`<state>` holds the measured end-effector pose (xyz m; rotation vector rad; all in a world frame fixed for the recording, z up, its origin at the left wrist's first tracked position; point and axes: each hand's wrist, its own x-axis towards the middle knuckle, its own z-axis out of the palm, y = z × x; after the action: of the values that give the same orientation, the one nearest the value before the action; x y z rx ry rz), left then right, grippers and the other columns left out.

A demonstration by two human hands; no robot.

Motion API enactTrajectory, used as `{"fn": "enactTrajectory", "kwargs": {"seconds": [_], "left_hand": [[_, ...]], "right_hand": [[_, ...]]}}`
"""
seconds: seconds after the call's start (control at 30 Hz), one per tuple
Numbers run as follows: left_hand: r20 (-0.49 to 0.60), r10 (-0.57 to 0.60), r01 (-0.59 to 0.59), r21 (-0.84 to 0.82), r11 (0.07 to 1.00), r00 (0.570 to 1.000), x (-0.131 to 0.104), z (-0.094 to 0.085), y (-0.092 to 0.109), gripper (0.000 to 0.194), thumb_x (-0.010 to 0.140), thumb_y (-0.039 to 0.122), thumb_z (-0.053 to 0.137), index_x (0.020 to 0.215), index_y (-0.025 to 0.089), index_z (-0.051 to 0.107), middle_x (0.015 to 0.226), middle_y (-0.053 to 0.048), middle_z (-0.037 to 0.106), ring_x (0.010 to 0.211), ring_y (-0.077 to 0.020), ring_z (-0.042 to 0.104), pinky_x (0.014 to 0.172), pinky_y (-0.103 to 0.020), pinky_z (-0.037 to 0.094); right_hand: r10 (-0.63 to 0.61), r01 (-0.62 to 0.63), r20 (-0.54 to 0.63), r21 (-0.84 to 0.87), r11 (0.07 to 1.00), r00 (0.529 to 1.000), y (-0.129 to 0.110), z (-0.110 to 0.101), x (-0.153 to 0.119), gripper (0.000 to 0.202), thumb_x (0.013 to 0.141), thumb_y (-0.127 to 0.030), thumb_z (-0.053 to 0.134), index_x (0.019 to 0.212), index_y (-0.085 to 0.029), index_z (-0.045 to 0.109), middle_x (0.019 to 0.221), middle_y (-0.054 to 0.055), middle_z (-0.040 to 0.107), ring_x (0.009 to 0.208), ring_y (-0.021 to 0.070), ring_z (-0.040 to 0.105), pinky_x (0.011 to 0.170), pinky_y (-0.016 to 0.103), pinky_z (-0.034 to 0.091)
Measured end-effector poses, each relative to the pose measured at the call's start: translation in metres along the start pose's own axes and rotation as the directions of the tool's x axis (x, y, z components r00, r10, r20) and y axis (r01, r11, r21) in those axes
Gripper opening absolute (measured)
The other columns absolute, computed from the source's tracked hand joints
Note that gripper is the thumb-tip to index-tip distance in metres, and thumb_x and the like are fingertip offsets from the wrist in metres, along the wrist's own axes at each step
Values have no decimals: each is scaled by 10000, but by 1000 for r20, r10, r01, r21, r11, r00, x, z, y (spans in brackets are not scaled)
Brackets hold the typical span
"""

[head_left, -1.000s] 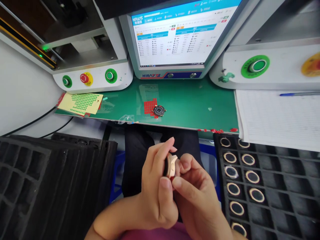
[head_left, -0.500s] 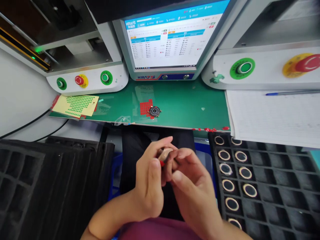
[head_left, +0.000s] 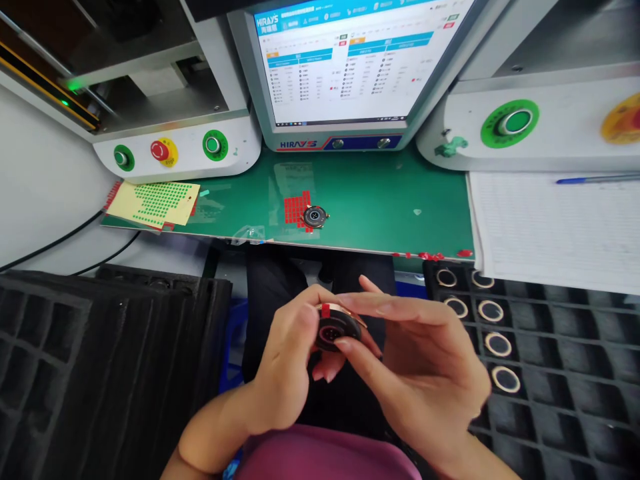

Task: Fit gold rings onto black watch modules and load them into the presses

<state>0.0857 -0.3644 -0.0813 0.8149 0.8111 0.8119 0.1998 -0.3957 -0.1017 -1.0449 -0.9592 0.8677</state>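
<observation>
**Watch case held over lap, red sticker on its rim**

Both hands at lower centre of frame. Left hand (head_left: pixel 290 360) grips the round gold-rimmed watch case (head_left: pixel 336 330) from the left side; right hand (head_left: pixel 425 373) pinches its right edge with thumb and forefinger. Dark back faces up, a small red sticker (head_left: pixel 325 310) on the top rim.

A second case (head_left: pixel 315 217) sits on the green mat (head_left: pixel 380 200) at centre, next to a red sticker block (head_left: pixel 296 209). Foam tray (head_left: pixel 550 400) with ringed parts at lower right.

Risks, my read: the part is held only by fingertips over the lap, with no surface below, so a slip drops it. Bare fingers near the dark back could smudge it. The sticker could lift or go on skewed if a thumb drags across.
</observation>
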Motion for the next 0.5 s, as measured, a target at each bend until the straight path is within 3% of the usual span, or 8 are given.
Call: {"fn": "enactTrajectory", "kwargs": {"seconds": [0.13,0.27,0.37,0.43,0.5], "left_hand": [[-4,28,-28,-30,999,1000,-2,3,-3,320,965,480,532,856,180,515,590,10,602,431,-49,373,380,-127,278],[-28,-12,10,-60,998,1000,-6,2,-7,344,954,487,542,809,177,514,646,0,580,466,-56,416,424,-145,324],[100,-96,113,-178,978,990,-7,-3,-8,351,939,503,549,805,182,505,616,1,534,490,-88,489,418,-148,345],[202,-112,165,-268,949,973,-7,-6,-7,340,941,502,541,819,188,493,577,13,495,479,-93,497,388,-127,314],[271,-120,203,-305,931,955,-8,-9,-5,330,940,501,545,836,194,484,550,27,469,457,-90,493,361,-110,299]], "right_hand": [[15,-15,-103,6,1000,995,-3,3,-2,384,712,-3,769,984,-246,649,886,-26,754,826,172,747,1068,470,526],[-17,19,-50,26,999,999,0,3,-3,425,696,-28,774,1025,-261,639,890,-13,725,842,176,712,977,452,575],[-143,139,64,69,988,988,4,-2,-2,630,633,-70,827,1185,-288,614,1042,22,693,950,199,670,861,373,604],[-207,197,160,80,977,965,7,-8,-2,743,612,-96,849,1269,-319,583,1127,37,692,1007,229,666,870,396,589],[-66,52,180,82,995,981,11,-15,-5,724,531,-131,909,1159,-364,637,1041,8,732,949,249,692,908,446,566]]}}
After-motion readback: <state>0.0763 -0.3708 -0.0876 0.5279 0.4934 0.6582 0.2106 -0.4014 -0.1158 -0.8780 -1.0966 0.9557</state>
